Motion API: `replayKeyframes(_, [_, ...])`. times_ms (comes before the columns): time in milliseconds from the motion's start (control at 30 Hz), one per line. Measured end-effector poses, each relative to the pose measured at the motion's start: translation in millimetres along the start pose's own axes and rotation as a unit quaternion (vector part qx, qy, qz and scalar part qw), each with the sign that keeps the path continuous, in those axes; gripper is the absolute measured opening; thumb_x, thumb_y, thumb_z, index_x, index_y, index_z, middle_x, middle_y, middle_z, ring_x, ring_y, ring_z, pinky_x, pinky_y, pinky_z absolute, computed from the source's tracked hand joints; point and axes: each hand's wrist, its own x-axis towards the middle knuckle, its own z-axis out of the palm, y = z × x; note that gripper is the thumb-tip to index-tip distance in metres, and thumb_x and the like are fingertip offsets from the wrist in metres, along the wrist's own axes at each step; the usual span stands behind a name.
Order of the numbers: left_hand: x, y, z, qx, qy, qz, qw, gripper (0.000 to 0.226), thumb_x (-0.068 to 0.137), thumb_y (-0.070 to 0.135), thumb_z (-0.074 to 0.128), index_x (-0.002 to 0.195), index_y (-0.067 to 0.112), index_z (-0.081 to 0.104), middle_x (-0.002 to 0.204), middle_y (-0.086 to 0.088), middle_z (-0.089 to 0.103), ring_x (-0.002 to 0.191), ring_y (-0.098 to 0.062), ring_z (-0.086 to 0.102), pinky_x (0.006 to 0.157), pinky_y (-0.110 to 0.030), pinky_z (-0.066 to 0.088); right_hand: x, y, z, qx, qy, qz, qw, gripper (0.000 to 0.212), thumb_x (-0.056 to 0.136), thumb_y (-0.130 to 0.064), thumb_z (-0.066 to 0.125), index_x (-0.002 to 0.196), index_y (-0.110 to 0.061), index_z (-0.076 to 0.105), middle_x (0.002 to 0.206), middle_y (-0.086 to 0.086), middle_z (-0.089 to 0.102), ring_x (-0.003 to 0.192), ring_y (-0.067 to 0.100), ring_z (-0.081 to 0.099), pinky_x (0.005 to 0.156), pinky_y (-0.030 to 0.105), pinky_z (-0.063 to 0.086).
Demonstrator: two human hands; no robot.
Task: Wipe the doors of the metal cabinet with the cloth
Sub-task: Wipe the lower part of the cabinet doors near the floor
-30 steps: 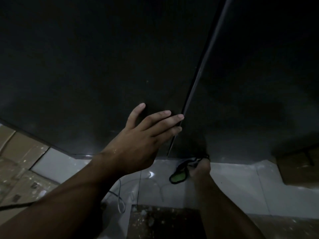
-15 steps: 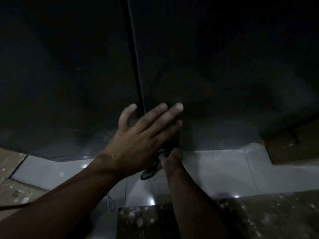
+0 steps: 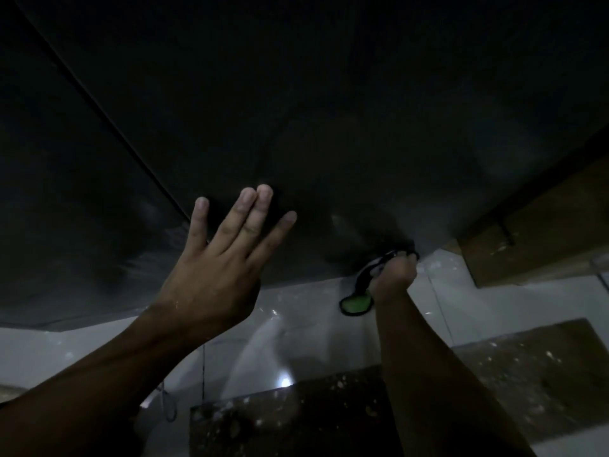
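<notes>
right hand hides most of the dim cloth.

Nothing can be read in this dim view: the dark metal cabinet doors carry no legible text, label or number, the cloth shows only a green patch with a dark edge and no readable brand, and the cardboard box at the right shows no print that can be made out.
</notes>
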Motion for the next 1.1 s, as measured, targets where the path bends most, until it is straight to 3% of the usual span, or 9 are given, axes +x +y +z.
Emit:
replayKeyframes(100, [0.2, -3.8, 1.6, -0.001, 0.000, 0.013, 1.000, 0.084, 0.077, 0.028, 0.050, 0.156, 0.018, 0.024, 0.164, -0.015, -0.008, 0.152, -0.029, -0.009, 0.117, -0.054, -0.016, 3.0, -16.8, -2.8, 0.021, 0.002, -0.035, 0.999, 0.039, 0.103, -0.043, 0.041, 0.131, -0.023, 0.061, 0.096, 0.003, 0.068, 0.060, 0.013, 0.059, 0.052, 0.023, 0.051])
replayKeyframes(233, [0.1, -10.0, 1.0, -0.002, 0.000, 0.032, 0.999, 0.082, 0.077, 0.032, 0.043, 0.155, 0.018, 0.023, 0.164, -0.015, -0.005, 0.152, -0.029, -0.005, 0.118, -0.052, -0.014, -7.1, -19.2, 0.7, -0.054, 0.015, -0.089, 0.994, 0.050, 0.106, -0.016, 0.044, 0.154, -0.027, 0.035, 0.116, 0.003, 0.063, 0.081, 0.011, 0.058, 0.064, 0.025, 0.053])
replayKeyframes(333, [0.0, -13.9, -4.0, -0.012, -0.006, 0.037, 0.999, 0.082, 0.077, 0.028, 0.047, 0.155, 0.016, 0.024, 0.165, -0.013, -0.001, 0.152, -0.026, -0.003, 0.120, -0.050, -0.010, -33.2, -19.9, 4.1, -0.090, 0.003, -0.117, 0.989, 0.050, 0.105, -0.014, 0.047, 0.153, -0.023, 0.036, 0.108, -0.003, 0.061, 0.098, 0.014, 0.057, 0.075, 0.023, 0.054])
replayKeyframes(433, [-1.5, -23.8, -14.6, -0.031, -0.020, 0.058, 0.998, 0.079, 0.080, 0.030, 0.038, 0.156, 0.017, 0.024, 0.166, -0.009, 0.002, 0.153, -0.022, 0.000, 0.122, -0.043, -0.007, -51.5, -6.5, 4.3, -0.146, -0.007, -0.143, 0.979, 0.051, 0.102, -0.013, 0.052, 0.152, -0.018, 0.039, 0.137, 0.004, 0.056, 0.121, 0.020, 0.056, 0.082, 0.018, 0.049])
replayKeyframes(533, [-6.7, -41.5, -29.1, -0.049, -0.028, 0.083, 0.995, 0.076, 0.082, 0.029, 0.038, 0.155, 0.017, 0.024, 0.166, -0.006, 0.007, 0.152, -0.019, 0.003, 0.123, -0.038, -0.002, -78.8, 3.2, 12.4, -0.175, -0.007, -0.171, 0.970, 0.047, 0.100, -0.008, 0.054, 0.146, -0.010, 0.041, 0.134, 0.007, 0.052, 0.114, 0.015, 0.052, 0.066, 0.003, 0.045])
replayKeyframes(667, [-25.5, -74.5, -52.4, -0.040, -0.010, 0.067, 0.997, 0.075, 0.084, 0.031, 0.042, 0.156, 0.021, 0.021, 0.166, -0.002, 0.006, 0.152, -0.017, 0.004, 0.123, -0.043, -0.001, -121.1, 24.0, 24.5, -0.197, -0.039, -0.226, 0.953, 0.043, 0.098, -0.003, 0.056, 0.139, -0.006, 0.043, 0.135, 0.022, 0.054, 0.105, 0.022, 0.056, 0.058, 0.003, 0.045])
replayKeyframes(867, [-75.9, -125.2, -81.0, -0.032, 0.007, -0.029, 0.999, 0.088, 0.078, 0.022, 0.059, 0.156, 0.023, 0.020, 0.166, -0.001, 0.008, 0.152, -0.019, 0.004, 0.123, -0.047, -0.002, -196.2, 83.9, 32.4, -0.278, -0.151, -0.373, 0.872, 0.035, 0.092, -0.026, 0.064, 0.119, -0.037, 0.044, 0.129, 0.018, 0.053, 0.106, 0.029, 0.061, 0.074, 0.025, 0.055])
replayKeyframes(1000, [-105.1, -154.2, -84.9, -0.020, -0.013, -0.058, 0.998, 0.102, 0.069, 0.021, 0.076, 0.156, 0.025, 0.023, 0.166, 0.001, 0.008, 0.151, -0.018, 0.006, 0.122, -0.048, -0.008, -240.3, 114.3, 43.8, -0.290, -0.194, -0.465, 0.814, 0.038, 0.091, -0.014, 0.069, 0.121, -0.020, 0.046, 0.125, 0.013, 0.049, 0.098, 0.005, 0.053, 0.081, 0.017, 0.054])
replayKeyframes(1100, [-120.3, -162.1, -79.0, -0.021, -0.004, -0.075, 0.997, 0.103, 0.067, 0.021, 0.077, 0.156, 0.025, 0.024, 0.166, 0.002, 0.009, 0.150, -0.019, 0.007, 0.121, -0.050, -0.007, -259.1, 136.6, 46.0, -0.319, -0.229, -0.523, 0.756, 0.036, 0.093, -0.025, 0.061, 0.124, -0.014, 0.046, 0.137, 0.018, 0.045, 0.118, 0.011, 0.046, 0.094, 0.009, 0.045])
